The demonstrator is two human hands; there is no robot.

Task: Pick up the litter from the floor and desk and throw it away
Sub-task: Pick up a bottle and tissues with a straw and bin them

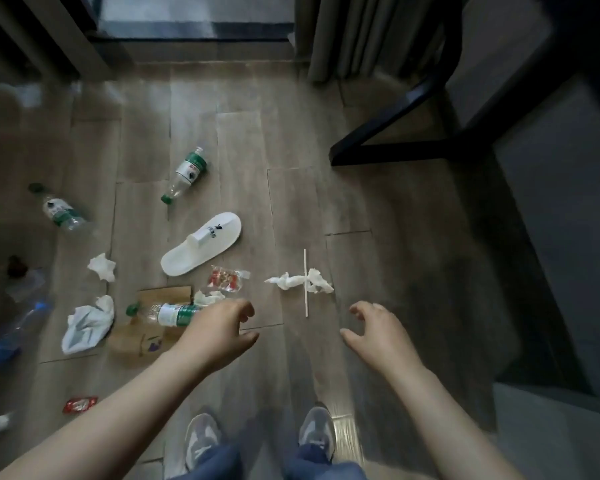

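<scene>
Litter lies scattered over the wooden floor. A crumpled white tissue (297, 281) with a thin white straw (305, 282) across it lies just beyond my hands. A red-and-clear wrapper (226, 278) sits left of it. A plastic bottle (168, 313) lies on a brown paper bag (142, 337), partly hidden by my left hand (219, 332). Two more bottles (185, 174) (61, 211) lie farther off. My left hand and my right hand (374, 336) both hover above the floor with loosely curled fingers, holding nothing.
A white slipper (201, 242) lies mid-floor. More tissues (102, 266), a white crumpled bag (87, 323), a red sachet (80, 404) and blue plastic (0, 341) lie at left. A black chair frame (395, 147) and dark furniture stand at right. My shoes (317, 427) are below.
</scene>
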